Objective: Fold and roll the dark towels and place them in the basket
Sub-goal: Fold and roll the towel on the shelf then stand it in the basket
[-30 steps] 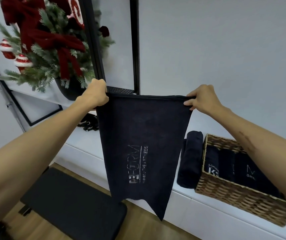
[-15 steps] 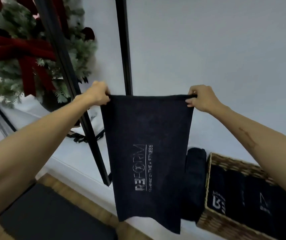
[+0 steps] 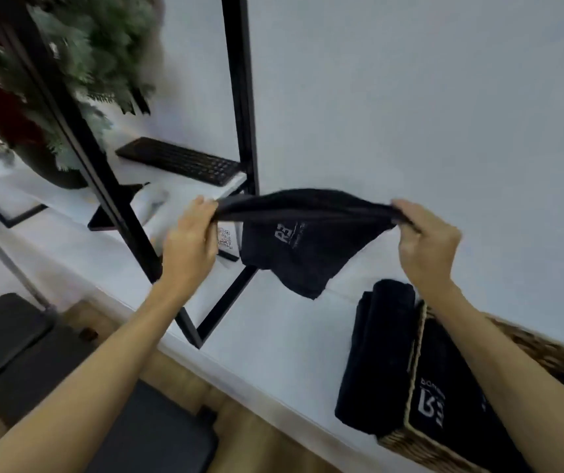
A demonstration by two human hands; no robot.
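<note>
Fingers of the left hand and right hand pinch the towel corners. Hanging full-length a second ago, it now drapes shorter, swung toward the shelf. Folding seems underway.

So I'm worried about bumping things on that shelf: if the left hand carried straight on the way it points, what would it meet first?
Probably the black frame post, or the keyboard beside it. The left hand, gripping the dark towel, points up and away toward them. Depth is unclear, so which comes first is uncertain.
</note>
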